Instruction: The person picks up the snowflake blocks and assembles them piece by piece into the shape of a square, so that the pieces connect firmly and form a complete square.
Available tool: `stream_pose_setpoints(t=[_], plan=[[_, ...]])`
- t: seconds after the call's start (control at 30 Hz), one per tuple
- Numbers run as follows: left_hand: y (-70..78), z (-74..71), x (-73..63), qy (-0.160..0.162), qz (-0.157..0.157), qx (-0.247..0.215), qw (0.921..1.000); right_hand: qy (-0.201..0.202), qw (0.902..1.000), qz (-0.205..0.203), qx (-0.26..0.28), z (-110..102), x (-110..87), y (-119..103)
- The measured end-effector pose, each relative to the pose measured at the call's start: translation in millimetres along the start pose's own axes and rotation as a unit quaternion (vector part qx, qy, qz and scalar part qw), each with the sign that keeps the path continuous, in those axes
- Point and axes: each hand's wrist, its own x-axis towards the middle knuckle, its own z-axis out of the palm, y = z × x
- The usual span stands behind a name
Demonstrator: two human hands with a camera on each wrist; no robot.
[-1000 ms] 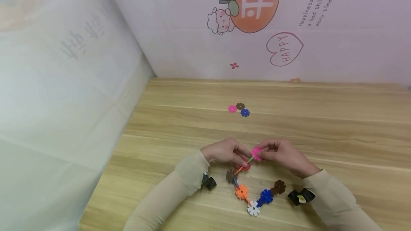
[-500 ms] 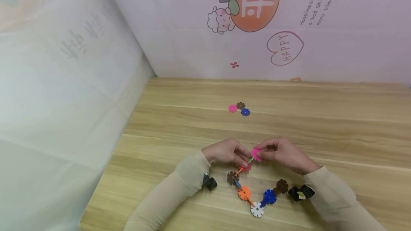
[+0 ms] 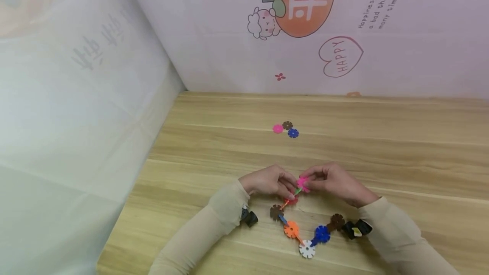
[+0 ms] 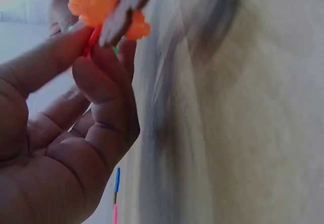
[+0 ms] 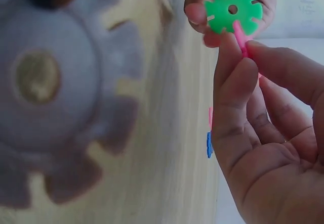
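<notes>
A chain of notched plastic discs, slotted into one another, hangs between and below the two hands in the head view. My left hand [image 3: 269,181] pinches a red disc [image 3: 292,200] between thumb and fingers. Opposite it, my right hand [image 3: 336,183] pinches a pink disc [image 3: 303,183]. A green disc [image 5: 235,19] joins these two, with the pink disc set in one of its slots. From the red disc the chain runs down through a brown disc [image 3: 276,212], an orange disc [image 3: 291,229], a white disc [image 3: 307,249] and a blue disc [image 3: 322,234] to another brown disc [image 3: 337,222].
Farther back on the wooden table [image 3: 214,139] lie three loose discs: pink [image 3: 277,128], brown [image 3: 288,125] and blue [image 3: 293,133]. Printed cloth [image 3: 221,54] stands behind the table, and a pale cloth [image 3: 76,139] hangs along its left side. Each wrist carries a black camera.
The free lower part of the chain has swung a little to the right. My right hand, with the pink disc, has shifted slightly left; my left hand stays nearly still.
</notes>
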Motion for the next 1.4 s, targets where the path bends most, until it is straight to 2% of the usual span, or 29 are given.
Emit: stream_pose_setpoints(t=[0.1,0.23,0.43,0.53,0.67,0.77,0.87,0.97,1.1,1.3,1.4], plan=[[-0.2,-1.6,0.0,-0.006,-0.001,0.017,0.9998,0.005,1.0000,0.002,-0.005,0.4,0.5,2.0],[0.1,-2.8,0.9,0.007,-0.007,0.050,0.9987,-0.006,0.9998,-0.003,-0.020,-2.3,-0.1,4.5],[0.3,-3.2,0.7,0.023,-0.019,0.043,0.9986,-0.032,0.9972,-0.013,-0.066,-15.7,-9.0,9.3],[-0.4,-3.7,0.1,0.025,-0.020,0.046,0.9984,-0.065,0.9932,-0.007,-0.096,-24.8,-14.6,12.6],[-1.3,-4.0,-0.1,0.026,-0.015,0.048,0.9984,-0.134,0.9826,-0.010,-0.129,-33.6,-22.3,14.4],[-1.3,-3.8,-0.1,0.026,-0.010,0.045,0.9986,-0.182,0.9754,-0.009,-0.123,-36.8,-27.4,14.5],[-1.6,-3.4,-0.5,0.026,-0.010,0.044,0.9987,-0.213,0.9718,0.014,-0.100,-36.8,-30.3,15.4],[-3.1,-5.0,-2.6,0.028,-0.015,0.047,0.9984,-0.222,0.9705,0.031,-0.088,-34.7,-28.2,15.9],[-8.0,-7.9,-5.7,0.034,-0.015,0.047,0.9982,-0.228,0.9705,0.009,-0.078,-33.0,-22.9,15.8],[-16.0,-10.9,-13.1,0.049,-0.013,-0.013,0.9986,-0.223,0.9741,-0.025,-0.031,-30.7,-12.0,12.5],[-18.9,-12.3,-17.2,0.063,-0.019,-0.037,0.9971,-0.204,0.9777,-0.032,-0.038,-29.1,-4.5,10.4]])
